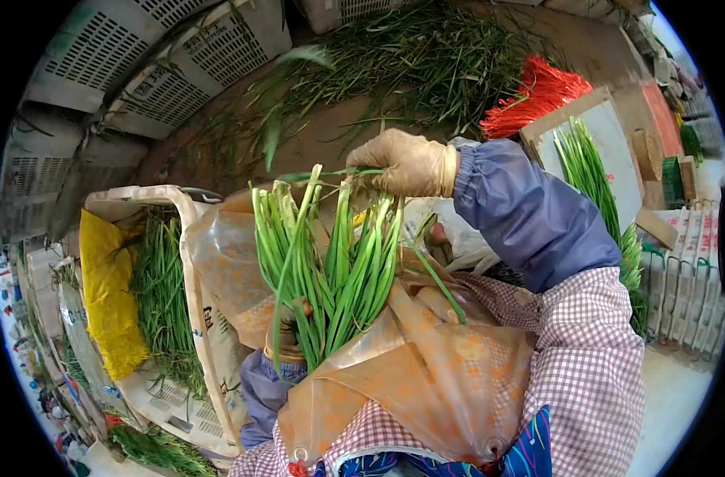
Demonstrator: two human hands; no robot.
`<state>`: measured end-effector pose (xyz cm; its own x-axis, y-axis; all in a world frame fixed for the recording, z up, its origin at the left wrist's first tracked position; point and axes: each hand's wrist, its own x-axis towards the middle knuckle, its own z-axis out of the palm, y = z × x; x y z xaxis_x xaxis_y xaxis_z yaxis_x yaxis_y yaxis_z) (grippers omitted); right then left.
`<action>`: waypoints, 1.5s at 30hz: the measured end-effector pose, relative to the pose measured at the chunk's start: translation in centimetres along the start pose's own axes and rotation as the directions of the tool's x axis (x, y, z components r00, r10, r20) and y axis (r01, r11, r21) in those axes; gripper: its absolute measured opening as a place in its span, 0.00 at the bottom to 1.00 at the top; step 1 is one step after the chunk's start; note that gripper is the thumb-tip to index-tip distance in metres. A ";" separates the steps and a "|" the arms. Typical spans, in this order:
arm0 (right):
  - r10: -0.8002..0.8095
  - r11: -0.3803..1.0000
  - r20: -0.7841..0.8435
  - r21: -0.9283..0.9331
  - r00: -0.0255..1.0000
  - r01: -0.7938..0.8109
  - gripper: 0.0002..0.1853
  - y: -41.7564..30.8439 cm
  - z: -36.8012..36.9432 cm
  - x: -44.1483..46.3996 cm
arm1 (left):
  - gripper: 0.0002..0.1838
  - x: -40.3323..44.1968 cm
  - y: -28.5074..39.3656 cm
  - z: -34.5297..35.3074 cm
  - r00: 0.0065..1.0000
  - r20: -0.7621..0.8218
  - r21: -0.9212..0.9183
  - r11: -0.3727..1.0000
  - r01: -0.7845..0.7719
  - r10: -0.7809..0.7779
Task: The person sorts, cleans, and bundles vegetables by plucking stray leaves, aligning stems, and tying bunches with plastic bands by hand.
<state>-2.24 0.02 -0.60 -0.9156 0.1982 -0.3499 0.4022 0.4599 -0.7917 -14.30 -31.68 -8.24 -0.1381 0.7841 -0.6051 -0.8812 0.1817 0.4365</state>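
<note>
A bunch of green chives [327, 274] with pale cut ends pointing up stands over my lap. My left hand [287, 334], gloved, is wrapped round its lower left side; the stalks partly hide the fingers. Above the pale ends, my right hand [402, 163] in a tan glove is closed in a pinch on a thin green leaf [311, 176] stretching left. A single loose chive [442, 286] hangs to the right over the clear patterned plastic apron [426, 358]. Blurred green scraps [272, 139] are in the air beyond the bunch.
A white crate [189, 262] with more chives [162, 294] and a yellow sack [104, 294] stands at left. Discarded leaves [394, 63] litter the floor ahead. Red ties [533, 95] and a board [617, 151] with trimmed chives [589, 179] are at right. Crates [160, 95] line the upper left.
</note>
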 end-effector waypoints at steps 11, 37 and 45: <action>0.309 0.899 -0.517 0.432 0.799 -0.068 0.12 -1.4 -7.1 -3.0 | 0.09 -0.3 -0.4 0.8 0.953 0.087 0.117 0.947 -0.300 0.291; 0.161 0.631 -0.032 0.772 0.986 -0.078 0.13 -0.8 5.9 -6.9 | 0.14 0.1 0.2 1.5 0.922 0.118 0.138 0.914 -0.382 0.368; 0.016 0.920 -0.749 -0.249 0.663 -0.304 0.13 5.9 -0.4 -7.1 | 0.15 -0.4 0.1 -0.4 0.938 0.100 0.086 0.937 -0.339 0.331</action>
<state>6.64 1.69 -2.61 -0.6034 0.7867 0.1303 0.6468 0.5784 -0.4971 -14.47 -32.23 -8.23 -0.3760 0.8550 -0.3571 -0.7398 -0.0450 0.6713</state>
